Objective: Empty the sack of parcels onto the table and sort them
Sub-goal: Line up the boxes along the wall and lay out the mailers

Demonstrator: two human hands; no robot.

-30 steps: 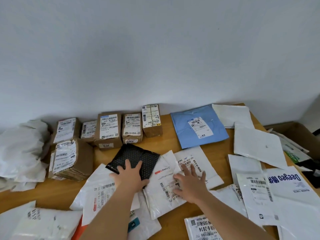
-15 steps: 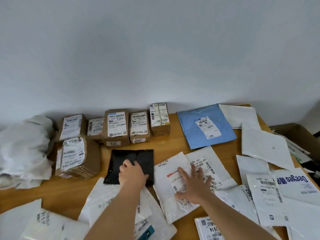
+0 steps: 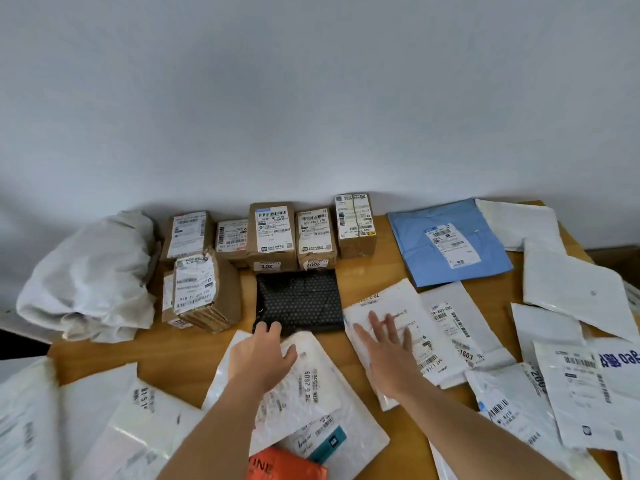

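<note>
two hands over a wooden surface (image 3: 363,275) strewn with parcels. left hand (image 3: 260,358) rests on a white mailer (image 3: 304,386), its fingers (image 3: 273,330) loosely bent and touching the near edge of a black dotted bubble mailer (image 3: 299,301); whether they pinch it, cannot tell. right hand (image 3: 388,351) lies flat, fingers spread, on a labelled white poly bag (image 3: 388,308). row of cardboard boxes (image 3: 273,233) along the wall; crumpled white sack (image 3: 90,271) far left; blue mailer (image 3: 446,240) right.

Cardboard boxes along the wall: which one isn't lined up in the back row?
The box nearest the crumpled white sack: the tilted cardboard box sits in front of the row, leaning askew with its label facing up, while the others stand side by side against the wall.
</note>
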